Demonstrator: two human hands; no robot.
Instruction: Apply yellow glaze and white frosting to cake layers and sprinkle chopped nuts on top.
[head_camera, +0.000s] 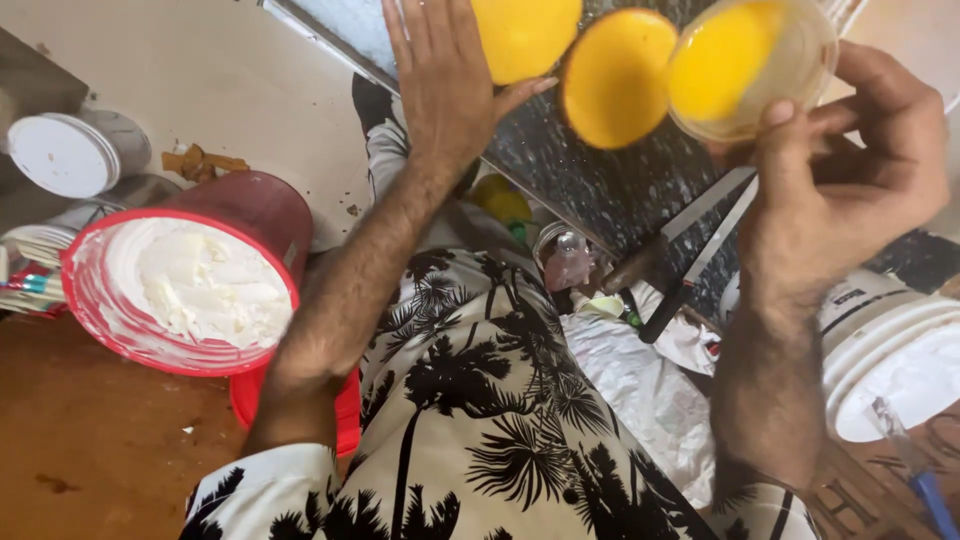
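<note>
Your right hand is clamped round the tilted clear cup of yellow liquid above the dark surface, left hand flat on a yellow round; cup's light, thin-walled, spill-prone, so grip mid-wall.

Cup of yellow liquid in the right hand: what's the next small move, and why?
Probably level the cup before anything else. The right hand holds it tipped toward the camera, liquid near the rim, above the dark counter, while the left hand rests against a yellow round there.
</note>
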